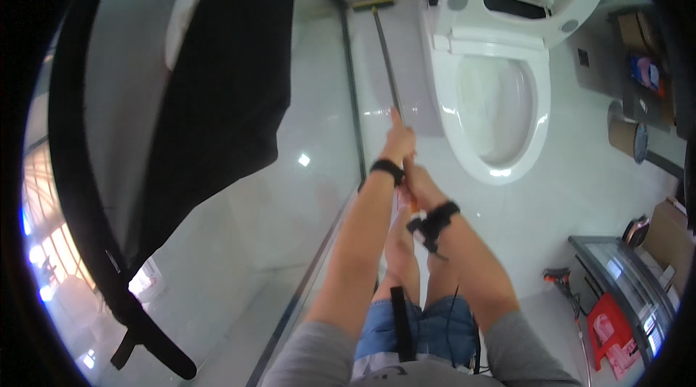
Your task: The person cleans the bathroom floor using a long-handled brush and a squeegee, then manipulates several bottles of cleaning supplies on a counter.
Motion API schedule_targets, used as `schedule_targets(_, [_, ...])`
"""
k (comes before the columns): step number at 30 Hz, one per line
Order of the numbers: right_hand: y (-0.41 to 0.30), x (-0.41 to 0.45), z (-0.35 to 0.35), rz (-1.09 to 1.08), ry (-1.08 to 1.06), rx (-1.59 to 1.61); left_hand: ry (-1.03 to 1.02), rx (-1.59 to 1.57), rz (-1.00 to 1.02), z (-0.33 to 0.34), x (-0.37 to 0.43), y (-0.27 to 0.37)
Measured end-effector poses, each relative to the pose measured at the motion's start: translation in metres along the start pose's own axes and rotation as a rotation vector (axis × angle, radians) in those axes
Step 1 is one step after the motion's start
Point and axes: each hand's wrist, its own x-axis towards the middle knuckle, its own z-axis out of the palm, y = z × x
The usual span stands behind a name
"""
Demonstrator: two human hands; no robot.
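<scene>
Both of my hands grip the long pole of a floor brush or squeegee [387, 55]. My left hand [399, 139] is the farther one, wrapped around the metal shaft with its index finger stretched along it. Closer to my body, my right hand [423, 185] holds the lower pole, and an orange part shows just below it. The tool's green and yellow head [373, 5] lies on the white floor by the back wall, between the glass partition and the toilet. A black band circles each wrist, and the right one carries a small device.
A white toilet [492, 109] with raised lid and seat stands to the right of the pole. On the left runs a framed glass partition [321, 131]. A waste bin [627, 139], a glass-topped cabinet [620, 273] and a red stool [608, 330] line the right side.
</scene>
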Motion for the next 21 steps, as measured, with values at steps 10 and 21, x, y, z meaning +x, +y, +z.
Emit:
schedule_targets(10, [0.108, -0.092, -0.049, 0.146, 0.089, 0.297, 0.004, 0.41, 0.325, 0.084, -0.091, -0.104])
schedule_targets(21, [0.024, -0.006, -0.036, -0.017, 0.065, 0.084, -0.056, -0.036, 0.08, 0.047, -0.008, -0.009])
